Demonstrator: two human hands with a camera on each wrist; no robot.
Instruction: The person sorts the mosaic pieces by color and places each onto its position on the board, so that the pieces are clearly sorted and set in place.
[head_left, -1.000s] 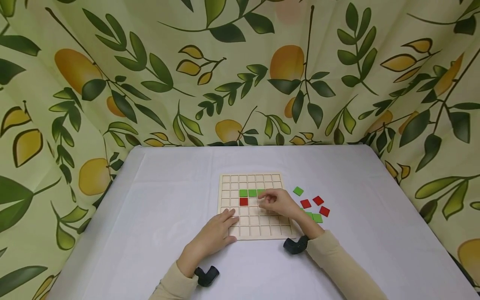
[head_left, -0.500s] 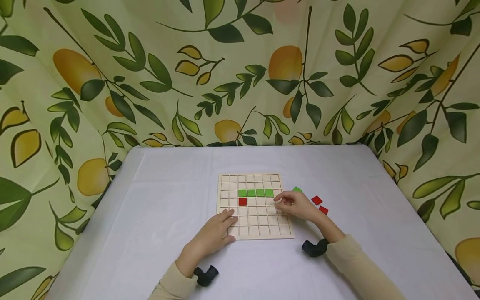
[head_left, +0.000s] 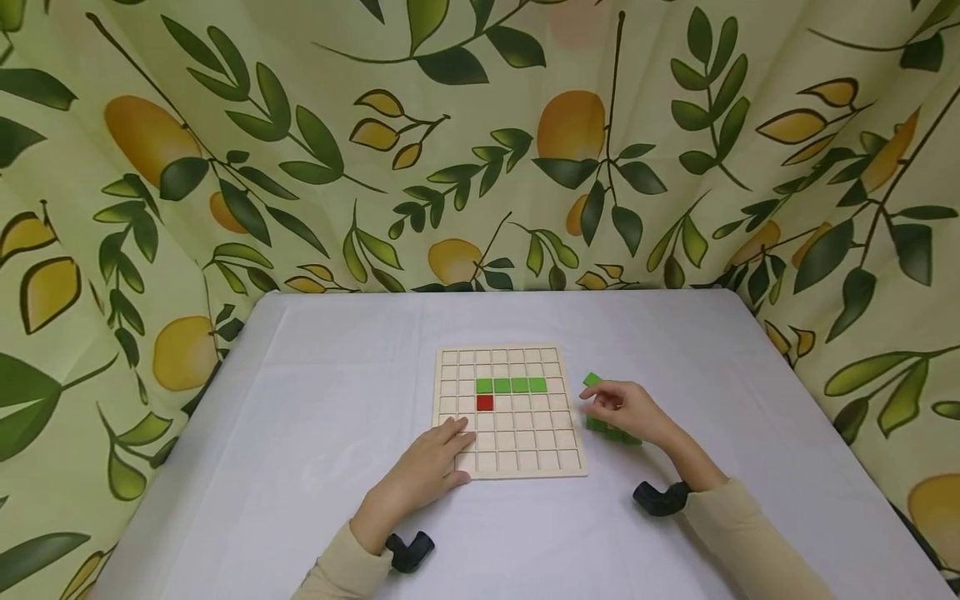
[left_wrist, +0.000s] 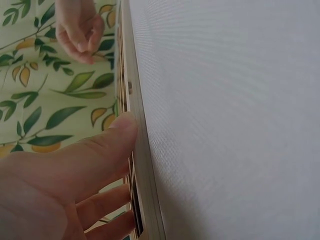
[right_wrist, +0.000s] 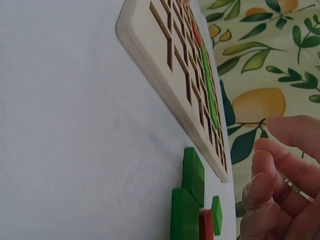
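Observation:
A pale wooden grid board [head_left: 528,439] lies on the table. Several green square tiles [head_left: 512,386] form a row in its cells, with one red tile [head_left: 485,402] below the row's left end. My left hand [head_left: 429,460] rests on the board's near left corner, fingers extended, thumb [left_wrist: 112,137] at the front edge. Right of the board, my right hand [head_left: 632,410] hovers over the loose tiles with fingers loosely bent and nothing visible between them. Beneath it in the right wrist view are green tiles [right_wrist: 194,175] and part of a red tile [right_wrist: 206,225].
One loose green tile [head_left: 592,379] peeks out behind the right hand, and more green tiles [head_left: 613,433] lie in front of it. White cloth [head_left: 337,358] covers the table. A leaf-and-fruit patterned curtain [head_left: 480,167] surrounds its back and sides. Each wrist wears a black camera mount [head_left: 662,498].
My right hand has moved right, off the board to above the loose tiles. A green tile at the row's right end, earlier covered by the hand, now shows. The left hand stays still.

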